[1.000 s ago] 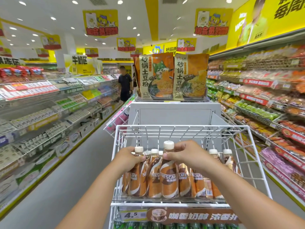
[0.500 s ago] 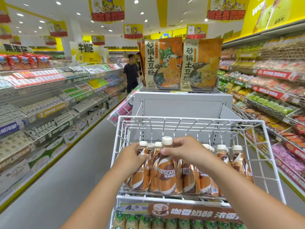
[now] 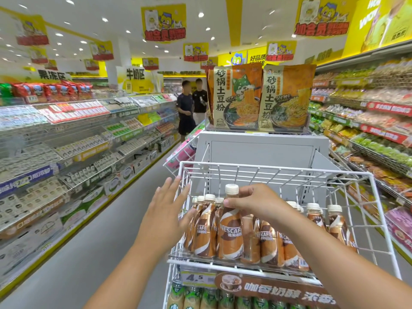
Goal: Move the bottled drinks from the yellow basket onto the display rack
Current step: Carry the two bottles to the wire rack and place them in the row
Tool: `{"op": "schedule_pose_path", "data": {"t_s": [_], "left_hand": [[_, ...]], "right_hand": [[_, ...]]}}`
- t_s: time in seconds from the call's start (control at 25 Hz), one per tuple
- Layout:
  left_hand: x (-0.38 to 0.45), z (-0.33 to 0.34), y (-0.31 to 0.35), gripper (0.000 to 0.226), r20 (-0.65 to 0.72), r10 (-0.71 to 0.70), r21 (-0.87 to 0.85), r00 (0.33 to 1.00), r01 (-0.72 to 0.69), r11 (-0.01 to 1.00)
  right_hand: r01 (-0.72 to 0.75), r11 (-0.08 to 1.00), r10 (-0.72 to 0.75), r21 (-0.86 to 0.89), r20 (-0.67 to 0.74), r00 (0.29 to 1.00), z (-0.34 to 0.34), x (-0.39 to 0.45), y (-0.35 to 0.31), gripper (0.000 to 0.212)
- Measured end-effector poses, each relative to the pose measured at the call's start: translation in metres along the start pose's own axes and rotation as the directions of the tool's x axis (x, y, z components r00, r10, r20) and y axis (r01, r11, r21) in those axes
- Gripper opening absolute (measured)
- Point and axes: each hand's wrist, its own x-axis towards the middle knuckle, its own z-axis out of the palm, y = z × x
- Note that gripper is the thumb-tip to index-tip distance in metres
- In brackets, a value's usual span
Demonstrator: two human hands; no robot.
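Right hand (image 3: pixel 252 202) has its grip around a bottle (image 3: pixel 230 228) neck on the white rack (image 3: pixel 276 169); left hand (image 3: pixel 166 210) grip wide; shop aisle (image 3: pixel 89 253) left.

grey aisle floor (image 3: pixel 73 259), stocked shelves (image 3: pixel 73 139) both sides, yellow banners (image 3: pixel 163 22), white ceiling spotlights (image 3: pixel 201 14).

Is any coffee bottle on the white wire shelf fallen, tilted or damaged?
Nothing stands out. The coffee bottles stand upright in rows on the white wire shelf, caps on. The right hand grips the tallest-looking front bottle at its neck; the left hand is open beside the rack.
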Motion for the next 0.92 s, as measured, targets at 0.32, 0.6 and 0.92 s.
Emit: {"op": "schedule_pose_path", "data": {"t_s": [0.32,0.6,0.92], "left_hand": [[-0.024,0.004,-0.028,0.074,0.018,-0.095,0.086,0.995,0.093,0.992],[-0.022,-0.003,-0.033,0.068,-0.028,-0.077,0.049,0.997,0.079,0.996],[-0.016,0.008,-0.042,0.073,-0.015,-0.065,0.068,0.998,0.065,0.996]], "right_hand": [[0.001,0.981,-0.004,0.193,0.016,1.000,0.041,0.023,-0.012,0.021],[-0.081,0.980,0.070,0.179,0.066,0.995,0.080,0.058,-0.012,0.024],[-0.186,0.980,0.183,0.072,0.039,0.982,0.105,0.080,-0.003,0.027]]}}
